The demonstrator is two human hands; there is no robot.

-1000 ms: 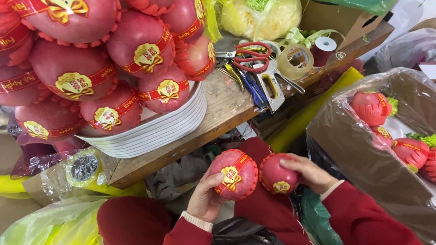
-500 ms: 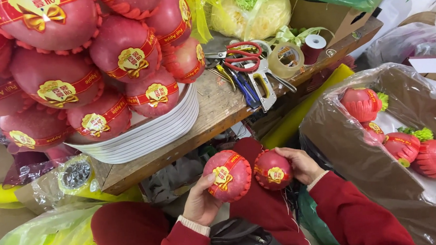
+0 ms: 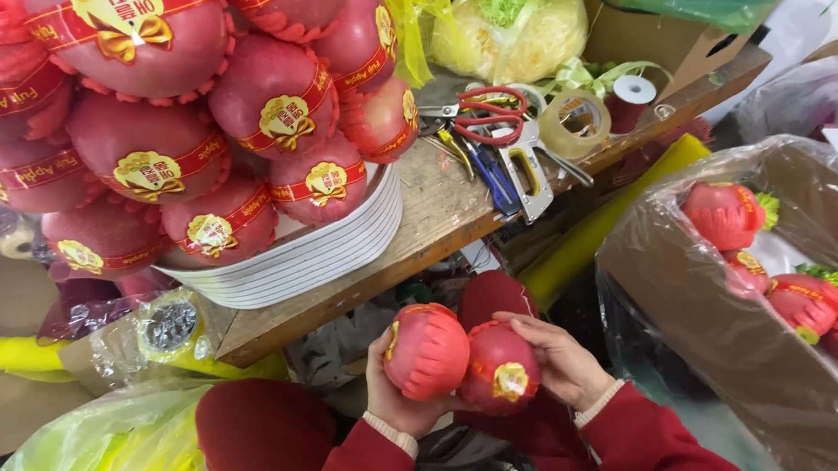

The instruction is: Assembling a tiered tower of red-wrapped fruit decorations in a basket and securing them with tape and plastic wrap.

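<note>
Already piled high at upper left: wrapped apples (image 3: 278, 99) on stacked white trays (image 3: 315, 255); more in lined box (image 3: 689, 288) at right. Lower centre, left hand (image 3: 399, 399) cups one netted apple (image 3: 427, 350), fingers curled; right hand (image 3: 559, 357) grips another (image 3: 500, 370), touching.

**One head-worn view, looking down over my lap**

A single camera sits on my head and faces steeply downward and forward. My left hand (image 3: 404, 399) and right hand (image 3: 559, 357) lie close beneath it, low in the frame. The wooden table (image 3: 437, 215) crosses the upper half, slightly farther off; the lined cardboard box (image 3: 691, 326) lies at right. No second view overlaps it.
</note>
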